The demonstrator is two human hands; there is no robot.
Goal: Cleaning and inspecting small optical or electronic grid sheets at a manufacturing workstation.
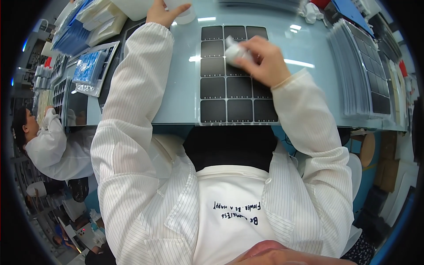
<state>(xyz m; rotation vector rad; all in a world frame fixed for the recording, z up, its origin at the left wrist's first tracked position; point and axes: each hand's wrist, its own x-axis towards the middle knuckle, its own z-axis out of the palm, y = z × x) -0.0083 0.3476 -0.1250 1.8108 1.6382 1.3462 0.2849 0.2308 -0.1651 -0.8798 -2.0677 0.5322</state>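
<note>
15 dark panels (212, 87), as I count them in 3 columns and 5 rows partly under the right hand (266, 62), lie close to the near edge of the counter (181, 99). This hand has a narrow grip, holding 1 small white item (239, 54), blurred, over the upper rows. I judge the work is under way; which panels are done and which are left, I cannot tell. The left hand (162, 17) is beside a white container (185, 17) toward the far edge; its grip is cut off, so I cannot tell. Bare glass gives room on both sides, rightward until the sheet stack (370, 66); the near edge leaves little.
</note>
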